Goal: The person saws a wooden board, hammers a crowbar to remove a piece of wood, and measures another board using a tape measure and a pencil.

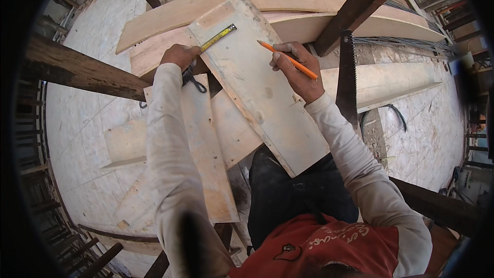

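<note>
A pale wooden board point(257, 87) lies slanted in front of me, its near end over my lap. My left hand point(180, 56) is closed around a tape measure at the board's left edge. From it the yellow blade point(218, 37) runs out across the board's far part; the case is mostly hidden by my fingers, and a dark strap loop point(199, 85) hangs below. Above the board's right side my right hand point(302, 72) grips an orange pencil point(296, 64), its tip pointing left, a little short of the blade's end. I cannot tell whether the tip touches the wood.
A handsaw point(347, 77) stands upright right of my right hand. Dark posts rise at the left point(87, 69) and upper right point(355, 7). Long planks point(206, 7) lie beyond the board, more boards point(193, 139) under and left of it. Grey cables point(406, 45) run behind.
</note>
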### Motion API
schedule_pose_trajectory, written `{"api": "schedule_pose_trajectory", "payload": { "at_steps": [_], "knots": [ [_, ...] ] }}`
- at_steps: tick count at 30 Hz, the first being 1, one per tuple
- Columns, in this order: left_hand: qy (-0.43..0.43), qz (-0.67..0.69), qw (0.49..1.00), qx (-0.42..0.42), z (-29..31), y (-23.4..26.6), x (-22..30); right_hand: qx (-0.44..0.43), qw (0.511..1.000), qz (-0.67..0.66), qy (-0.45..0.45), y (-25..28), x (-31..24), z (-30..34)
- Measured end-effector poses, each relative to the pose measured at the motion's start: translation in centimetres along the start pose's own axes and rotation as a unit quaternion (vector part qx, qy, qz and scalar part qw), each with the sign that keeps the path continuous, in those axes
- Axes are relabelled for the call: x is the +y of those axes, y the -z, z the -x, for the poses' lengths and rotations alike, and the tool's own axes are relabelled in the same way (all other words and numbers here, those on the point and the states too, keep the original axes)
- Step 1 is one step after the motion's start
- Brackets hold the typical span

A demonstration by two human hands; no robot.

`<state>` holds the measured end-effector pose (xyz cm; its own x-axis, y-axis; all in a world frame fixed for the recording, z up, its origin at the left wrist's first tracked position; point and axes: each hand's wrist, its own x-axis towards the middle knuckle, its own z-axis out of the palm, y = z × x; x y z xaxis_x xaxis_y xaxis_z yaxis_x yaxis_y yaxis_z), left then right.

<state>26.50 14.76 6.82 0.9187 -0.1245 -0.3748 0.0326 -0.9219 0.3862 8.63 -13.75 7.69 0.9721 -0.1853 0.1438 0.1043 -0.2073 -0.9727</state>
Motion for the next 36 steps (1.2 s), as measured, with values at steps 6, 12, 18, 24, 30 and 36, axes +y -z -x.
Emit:
{"api": "schedule_pose_trajectory", "payload": {
  "at_steps": [6,12,18,24,30,36],
  "knots": [
    [0.003,-0.012,1.000,0.015,0.0,-0.4,-0.2,-0.010,0.997,0.047,0.053,-2.7,1.4,-4.9],
    [0.007,-0.006,1.000,0.004,-0.4,-0.3,-0.2,-0.031,0.999,-0.012,0.028,-4.0,2.4,-6.8],
    [0.005,-0.006,1.000,0.008,-0.2,-0.4,-0.4,-0.053,0.998,0.030,0.023,-4.6,3.2,-7.6],
    [0.005,0.008,1.000,0.018,0.4,-0.4,0.1,-0.062,0.996,0.049,0.028,-4.4,3.8,-8.1],
    [0.011,0.035,0.999,0.017,0.7,-0.2,0.4,-0.067,0.991,0.087,0.075,-4.0,3.8,-8.2],
    [0.021,0.037,0.999,0.020,0.8,-0.3,0.5,-0.066,0.984,0.138,0.095,-4.1,2.6,-8.0]
  ]
}}
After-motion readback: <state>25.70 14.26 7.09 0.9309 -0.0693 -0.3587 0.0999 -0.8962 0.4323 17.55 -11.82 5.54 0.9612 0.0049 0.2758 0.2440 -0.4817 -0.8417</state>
